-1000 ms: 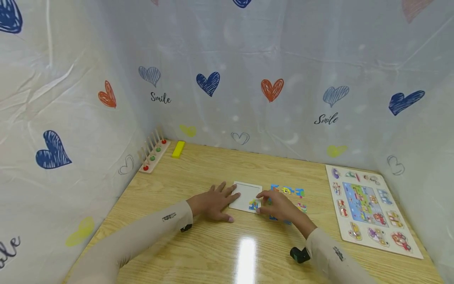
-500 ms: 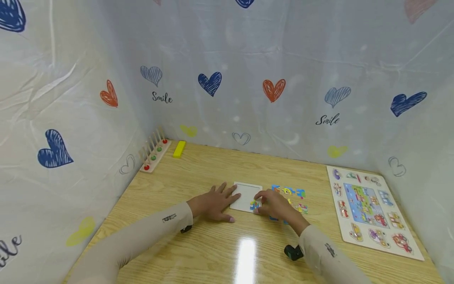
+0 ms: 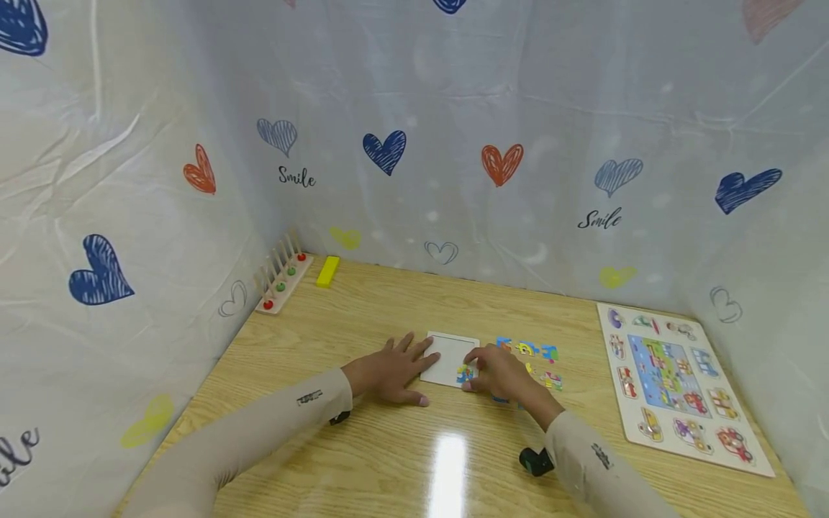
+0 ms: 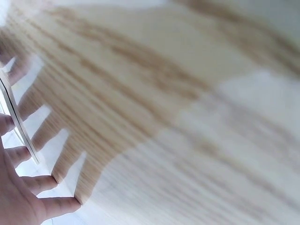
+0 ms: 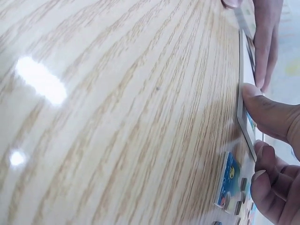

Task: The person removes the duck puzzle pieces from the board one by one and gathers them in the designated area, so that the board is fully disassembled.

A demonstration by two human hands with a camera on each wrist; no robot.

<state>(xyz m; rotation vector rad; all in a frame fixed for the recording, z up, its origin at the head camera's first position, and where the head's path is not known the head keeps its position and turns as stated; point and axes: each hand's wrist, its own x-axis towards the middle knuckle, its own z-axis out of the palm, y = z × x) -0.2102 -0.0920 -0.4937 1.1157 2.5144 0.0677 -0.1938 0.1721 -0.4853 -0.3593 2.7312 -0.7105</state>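
A small white puzzle tray lies mid-table with a colourful jigsaw piece in its near right corner. My left hand has its fingers spread, the fingertips resting on the tray's left side; the left wrist view shows the straight fingers at the tray edge. Over the corner piece, my right hand holds it between index finger and thumb. In the right wrist view, the thumb lies at the tray's front rim, and the other fingers are curled beside it. Part of the piece is hidden by the right hand.
Several loose jigsaw pieces lie right of the tray, partly behind my right hand. A larger picture board lies far right. At the back left stand a pegged wooden rack and a yellow block. Printed curtains surround the table.
My right hand and forearm have shifted slightly left, the fingers coming closer over the corner piece. My left hand stays in place on the tray.
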